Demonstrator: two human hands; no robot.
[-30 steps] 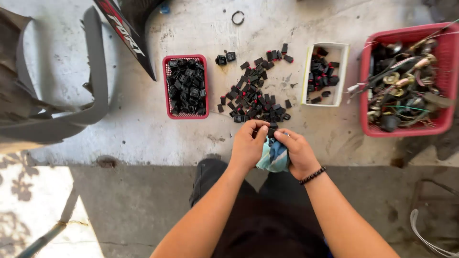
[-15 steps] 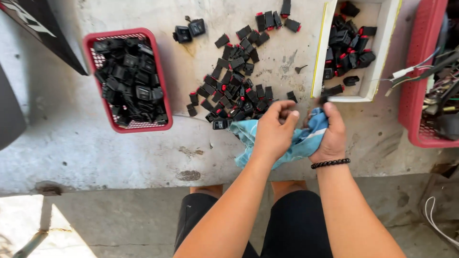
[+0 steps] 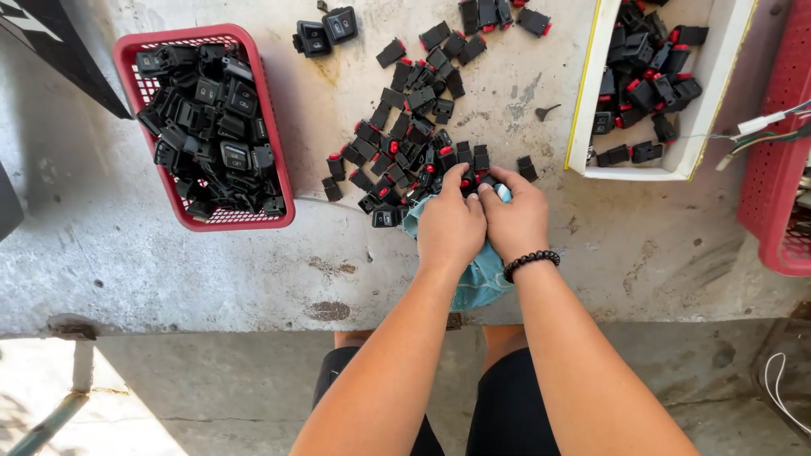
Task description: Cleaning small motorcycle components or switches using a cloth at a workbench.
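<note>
Grey concrete table [image 3: 135, 262], stained and worn; we log items as seen from the head view. Item 1: left hand [image 3: 450, 226], fingers curled down at the near edge of the pile, grip closed over a teal cloth [image 3: 480, 283] and the small part under the fingertips; how tight, we can't tell. Item 2: right hand [image 3: 517, 221], touching the left, knuckle to knuckle, grip likewise closed on the cloth; black bead bracelet [image 3: 532, 262] at the wrist. The cloth lies under both hands, with its lower part hanging over the table's front edge. Item 3: loose pile of black switches [image 3: 405, 135], approx. centre of table, many w/ red ends, spread from the top edge down to the fingertips; the nearest pieces touch the hands. Item 4: red basket [image 3: 274, 127], left of the pile, filled w/ larger black switch units, well apart from the hands. Item 5: two black units [image 3: 328, 30], side by side, between basket and pile near the top. Item 6: white tray [image 3: 583, 101] w/ yellow-edged rim, right of the pile, holding more black and red switches. Item 7: second red basket [image 3: 773, 169], far right, partly out of frame, wires [image 3: 764, 127] trailing over its rim. Below the table: bare concrete floor [image 3: 211, 380] and the person's dark shorts [image 3: 498, 397].
</note>
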